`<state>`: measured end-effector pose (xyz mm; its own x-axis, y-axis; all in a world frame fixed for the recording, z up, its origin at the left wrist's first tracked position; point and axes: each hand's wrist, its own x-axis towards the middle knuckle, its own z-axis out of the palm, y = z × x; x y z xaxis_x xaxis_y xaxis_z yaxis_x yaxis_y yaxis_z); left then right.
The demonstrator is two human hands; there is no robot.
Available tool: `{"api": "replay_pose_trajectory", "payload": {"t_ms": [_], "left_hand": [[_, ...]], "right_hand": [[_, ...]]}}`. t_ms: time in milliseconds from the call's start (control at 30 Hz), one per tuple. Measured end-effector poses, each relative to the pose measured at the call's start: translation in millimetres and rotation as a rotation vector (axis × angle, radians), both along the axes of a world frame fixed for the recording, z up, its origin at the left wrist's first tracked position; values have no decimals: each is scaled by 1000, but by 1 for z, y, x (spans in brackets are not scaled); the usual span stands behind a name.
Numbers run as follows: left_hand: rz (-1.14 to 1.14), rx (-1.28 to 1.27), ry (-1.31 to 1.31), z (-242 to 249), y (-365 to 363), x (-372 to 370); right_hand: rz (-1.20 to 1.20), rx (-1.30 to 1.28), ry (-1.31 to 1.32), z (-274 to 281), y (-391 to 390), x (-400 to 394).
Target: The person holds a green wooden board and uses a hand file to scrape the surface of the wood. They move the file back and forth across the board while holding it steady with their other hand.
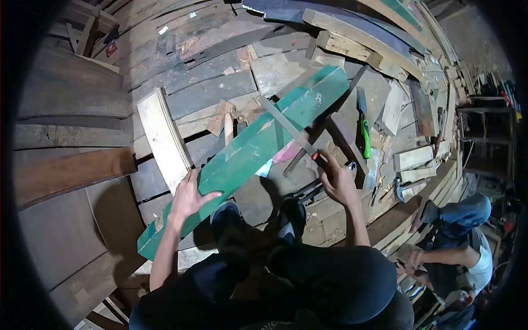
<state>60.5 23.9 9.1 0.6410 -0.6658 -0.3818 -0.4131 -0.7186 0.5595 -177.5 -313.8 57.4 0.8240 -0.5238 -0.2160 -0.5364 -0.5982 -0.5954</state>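
Note:
A long green-painted wooden board (256,148) lies diagonally in front of me, its paint scuffed and scratched. My left hand (190,195) grips it near the lower end, thumb across the top face and fingers at the far edge. In my right hand (338,181) is a flat file (289,126), held by its red and black handle. The file's long grey blade crosses the board's upper half. Right of the board rests a chisel (364,126) with a bright green handle. My shoes are just below the board.
A pale plank (164,137) leans at the left, near a brown board (74,173). Offcuts and scraps cover the wooden floor. A hammer (400,190) lies at the right, beside light wood blocks (413,158). Another person (456,253) sits at the lower right.

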Motion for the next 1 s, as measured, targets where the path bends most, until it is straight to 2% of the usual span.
{"api": "replay_pose_trajectory", "payload": {"t_ms": [67,167,300,367,433,533,633,667,800,1000], "left_hand": [[-6,-29,3,-3,2,-2],[-29,-29,-57,-12,6,-5],[-90,-12,-97,-4,3,-4],[-80,-42,-119,-7,5,-11],[-49,-42,-120,-6,3,-13],[5,-1,-59,-1,1,-13],[-59,-79,-53,-5,4,-1],[-40,-58,-64,-3,2,-2],[-42,-63,-55,-1,1,-8],[-107,-63,-237,-1,0,-27]], "right_hand": [[58,12,-144,-6,-1,-13],[70,-81,-86,-13,-3,-19],[45,-82,-36,-13,-15,-6],[93,-42,-200,-27,-12,14],[77,-130,10,-23,-7,31],[47,-77,12,-10,-2,41],[61,-154,-32,-17,-3,21],[31,-49,-148,-14,-3,13],[-1,-97,-86,-8,-2,-3],[68,-138,-113,-19,-20,53]]}}
